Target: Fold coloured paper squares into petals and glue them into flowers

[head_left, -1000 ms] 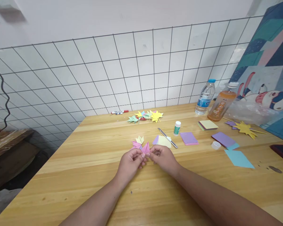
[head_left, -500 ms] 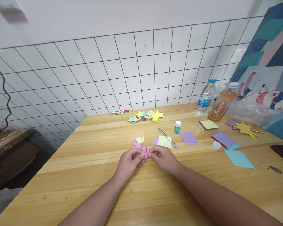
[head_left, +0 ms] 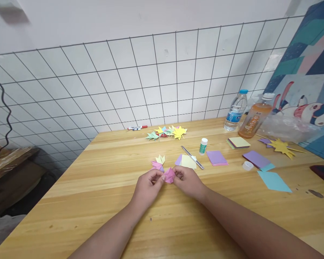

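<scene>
The left hand (head_left: 148, 184) pinches the pink paper (head_left: 169, 175) at nine o'clock; the right hand (head_left: 189, 182) (equally narrow) pinches three o'clock.

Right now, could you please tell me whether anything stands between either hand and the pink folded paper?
Nothing visible does: the left hand and the right hand both hold the pink folded paper, one at each side. The other folded pieces lie just beyond, not between.
</scene>
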### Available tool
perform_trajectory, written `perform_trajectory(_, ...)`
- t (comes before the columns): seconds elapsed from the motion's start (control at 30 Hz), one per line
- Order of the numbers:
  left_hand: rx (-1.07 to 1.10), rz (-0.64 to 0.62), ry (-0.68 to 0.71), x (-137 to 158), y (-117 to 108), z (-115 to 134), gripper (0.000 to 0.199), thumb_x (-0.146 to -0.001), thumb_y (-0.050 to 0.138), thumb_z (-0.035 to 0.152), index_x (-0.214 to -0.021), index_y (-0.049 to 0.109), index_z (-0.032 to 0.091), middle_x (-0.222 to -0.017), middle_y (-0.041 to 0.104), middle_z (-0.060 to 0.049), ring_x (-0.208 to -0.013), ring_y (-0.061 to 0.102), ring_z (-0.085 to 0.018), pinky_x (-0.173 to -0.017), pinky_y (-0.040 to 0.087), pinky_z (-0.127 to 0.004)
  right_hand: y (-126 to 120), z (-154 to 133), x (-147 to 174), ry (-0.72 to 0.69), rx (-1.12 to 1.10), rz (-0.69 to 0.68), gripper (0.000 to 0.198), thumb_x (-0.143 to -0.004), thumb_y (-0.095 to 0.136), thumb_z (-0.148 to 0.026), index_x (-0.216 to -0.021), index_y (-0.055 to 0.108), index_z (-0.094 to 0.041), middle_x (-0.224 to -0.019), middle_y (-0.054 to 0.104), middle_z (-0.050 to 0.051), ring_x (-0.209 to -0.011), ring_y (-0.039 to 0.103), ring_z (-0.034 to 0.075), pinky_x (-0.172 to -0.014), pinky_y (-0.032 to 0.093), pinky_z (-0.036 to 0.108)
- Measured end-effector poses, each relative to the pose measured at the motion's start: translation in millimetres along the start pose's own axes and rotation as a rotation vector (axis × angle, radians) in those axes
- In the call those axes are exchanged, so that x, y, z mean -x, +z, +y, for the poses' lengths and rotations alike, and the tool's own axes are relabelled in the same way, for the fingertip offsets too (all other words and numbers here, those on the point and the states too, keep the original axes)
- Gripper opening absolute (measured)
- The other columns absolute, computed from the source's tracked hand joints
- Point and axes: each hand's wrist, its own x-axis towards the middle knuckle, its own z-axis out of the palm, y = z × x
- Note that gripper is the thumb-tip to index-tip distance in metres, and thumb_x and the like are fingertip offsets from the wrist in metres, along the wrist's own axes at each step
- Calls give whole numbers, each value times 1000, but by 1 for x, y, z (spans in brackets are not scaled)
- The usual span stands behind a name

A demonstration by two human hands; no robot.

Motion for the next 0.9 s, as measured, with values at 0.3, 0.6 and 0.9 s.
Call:
perform_trajectory(0.3, 313, -104, -190, -2, 4, -1, 30, -64, 73, 40, -78, 59, 17, -67, 68, -3, -59, 62, -14, -56, 47, -23, -4, -7, 6, -140, 129, 15, 25, -81, 50, -18, -105, 51, -23, -77, 65, -2, -64, 60, 13, -60, 44, 23)
perform_trajectory(0.6, 405, -118, -233, -8, -6, -2, 37, -63, 76, 41, -86, 61, 14, -67, 68, -2, -58, 62, -12, -56, 47, -20, -10, -12, 10, -473, 322, 29, 32, -77, 47, -2, -99, 60, -22, -99, 64, 3, -91, 58, 15, -75, 46, 25)
perform_trajectory(0.9, 391, -106, -254, -6, -4, 0, 42, -63, 76, 40, -90, 54, 16, -62, 69, -1, -62, 66, -16, -55, 47, -21, -8, -11, 7, -568, 433, 118, 13, -86, 52, -15, -88, 63, -21, -91, 67, 3, -86, 59, 15, -77, 45, 27)
